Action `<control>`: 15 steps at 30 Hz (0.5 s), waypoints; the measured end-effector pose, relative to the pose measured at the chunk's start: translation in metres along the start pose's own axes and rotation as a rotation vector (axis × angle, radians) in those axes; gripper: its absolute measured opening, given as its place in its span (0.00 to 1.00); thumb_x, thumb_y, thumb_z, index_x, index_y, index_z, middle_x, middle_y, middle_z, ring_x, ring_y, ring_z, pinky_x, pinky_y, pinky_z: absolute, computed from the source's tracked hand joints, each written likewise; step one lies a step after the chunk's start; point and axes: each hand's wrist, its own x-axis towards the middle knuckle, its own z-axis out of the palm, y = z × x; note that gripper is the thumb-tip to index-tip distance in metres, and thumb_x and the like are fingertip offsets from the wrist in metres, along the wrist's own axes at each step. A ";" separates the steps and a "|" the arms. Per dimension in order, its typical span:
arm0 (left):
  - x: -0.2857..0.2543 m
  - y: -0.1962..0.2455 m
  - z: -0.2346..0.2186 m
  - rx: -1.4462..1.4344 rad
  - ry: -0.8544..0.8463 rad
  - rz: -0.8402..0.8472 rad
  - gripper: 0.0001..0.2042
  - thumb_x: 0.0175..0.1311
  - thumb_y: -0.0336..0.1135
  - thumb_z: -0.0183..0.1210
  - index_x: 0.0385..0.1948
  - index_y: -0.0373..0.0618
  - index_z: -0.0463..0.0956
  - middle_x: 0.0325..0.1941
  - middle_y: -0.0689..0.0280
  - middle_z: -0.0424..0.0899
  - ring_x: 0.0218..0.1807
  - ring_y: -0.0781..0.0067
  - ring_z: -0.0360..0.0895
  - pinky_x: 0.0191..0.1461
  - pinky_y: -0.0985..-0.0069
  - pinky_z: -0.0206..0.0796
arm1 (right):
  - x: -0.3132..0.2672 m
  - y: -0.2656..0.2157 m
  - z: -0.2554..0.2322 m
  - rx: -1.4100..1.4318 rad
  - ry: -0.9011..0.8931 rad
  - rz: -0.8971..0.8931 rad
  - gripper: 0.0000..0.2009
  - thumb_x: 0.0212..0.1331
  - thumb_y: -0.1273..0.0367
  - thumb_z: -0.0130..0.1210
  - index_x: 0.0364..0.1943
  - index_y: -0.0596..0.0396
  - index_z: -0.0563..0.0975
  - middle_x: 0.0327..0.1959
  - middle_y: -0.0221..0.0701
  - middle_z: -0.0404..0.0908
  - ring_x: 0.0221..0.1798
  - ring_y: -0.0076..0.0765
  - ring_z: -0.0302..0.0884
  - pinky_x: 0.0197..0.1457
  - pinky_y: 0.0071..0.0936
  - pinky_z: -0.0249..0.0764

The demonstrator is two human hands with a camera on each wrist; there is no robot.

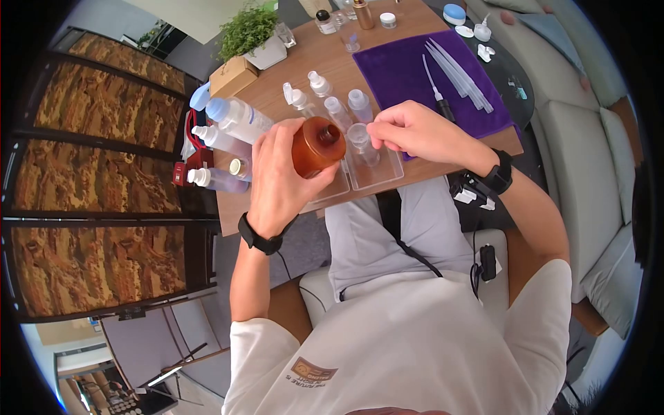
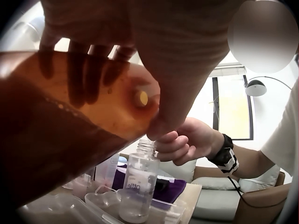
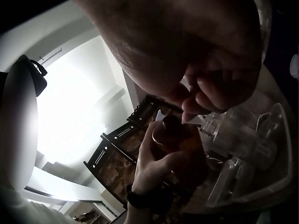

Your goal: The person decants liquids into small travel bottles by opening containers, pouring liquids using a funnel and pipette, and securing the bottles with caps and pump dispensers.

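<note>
My left hand [image 1: 278,173] grips an amber bottle [image 1: 315,155] on its side, tilted, its open mouth facing right. Liquid shows inside the amber bottle [image 2: 88,102] in the left wrist view. Beside that mouth stands an upright clear bottle [image 2: 138,186] with a threaded neck, in a clear tray [image 1: 377,181]. My right hand [image 1: 429,135] has curled fingers and pinches a clear, funnel-like piece [image 1: 359,131] at the clear bottle's top. In the right wrist view the piece [image 3: 194,120] shows only partly below the fingertips.
Several pump and capped bottles [image 1: 238,117] stand left and behind the hands. A potted plant [image 1: 249,34] and a cardboard box [image 1: 232,76] sit at the back left. On the right, a purple cloth [image 1: 394,66] holds clear pipettes [image 1: 456,76].
</note>
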 end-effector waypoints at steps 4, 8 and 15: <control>0.002 0.002 -0.001 0.019 -0.010 0.013 0.34 0.46 0.35 0.79 0.59 0.44 0.75 0.56 0.59 0.82 0.60 0.48 0.76 0.67 0.56 0.66 | -0.002 -0.006 0.001 -0.021 0.021 -0.006 0.19 0.76 0.57 0.54 0.31 0.56 0.82 0.22 0.19 0.73 0.23 0.14 0.64 0.27 0.21 0.61; 0.006 0.007 -0.003 0.061 -0.019 0.052 0.34 0.46 0.35 0.79 0.59 0.45 0.75 0.56 0.58 0.82 0.60 0.47 0.76 0.67 0.55 0.66 | 0.002 -0.005 0.000 -0.098 0.027 -0.009 0.20 0.75 0.57 0.54 0.30 0.57 0.83 0.22 0.21 0.76 0.23 0.15 0.66 0.27 0.21 0.62; 0.008 0.007 -0.005 0.114 -0.011 0.090 0.34 0.45 0.35 0.79 0.59 0.45 0.75 0.56 0.57 0.82 0.61 0.47 0.76 0.69 0.55 0.64 | 0.000 -0.008 0.001 -0.090 0.037 -0.006 0.19 0.74 0.58 0.55 0.30 0.58 0.83 0.19 0.21 0.75 0.21 0.15 0.67 0.26 0.22 0.64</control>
